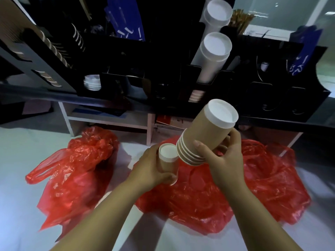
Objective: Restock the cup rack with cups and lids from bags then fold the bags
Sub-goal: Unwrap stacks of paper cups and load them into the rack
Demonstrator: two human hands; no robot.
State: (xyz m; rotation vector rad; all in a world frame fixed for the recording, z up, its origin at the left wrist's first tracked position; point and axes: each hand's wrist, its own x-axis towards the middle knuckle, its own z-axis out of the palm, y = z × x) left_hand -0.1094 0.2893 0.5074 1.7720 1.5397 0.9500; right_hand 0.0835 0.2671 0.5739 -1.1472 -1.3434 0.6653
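On the head view I see both hands raised in front of the black cup rack [183,82], each with brown paper cups in it. The left hand [148,167] has its fingers and thumb curled round a single small brown cup [167,161], which it holds with the white base facing up at me. The right hand [223,158] is wrapped round a stack of brown cups [206,134], with the thumb lying across the side near the rolled rims and the fingers curled in behind. That stack is tilted, its white closed end pointing up towards the rack and its several rims pointing down and left, just beside the small cup; I cannot tell whether the two touch.

Below the hands, two crumpled red bags lie on a pale floor [16,187]. The left red bag [72,171] sits apart from the right red bag [257,185], which spreads out under the right hand.

In the rack, two tubes of white cups [215,49] lean out of the upper middle slots, bases towards me. A short pile of white lids [92,82] sits in a lower left slot. Brown stirrers [241,18] stand at the top right, and blue packets [125,20] hang near the top
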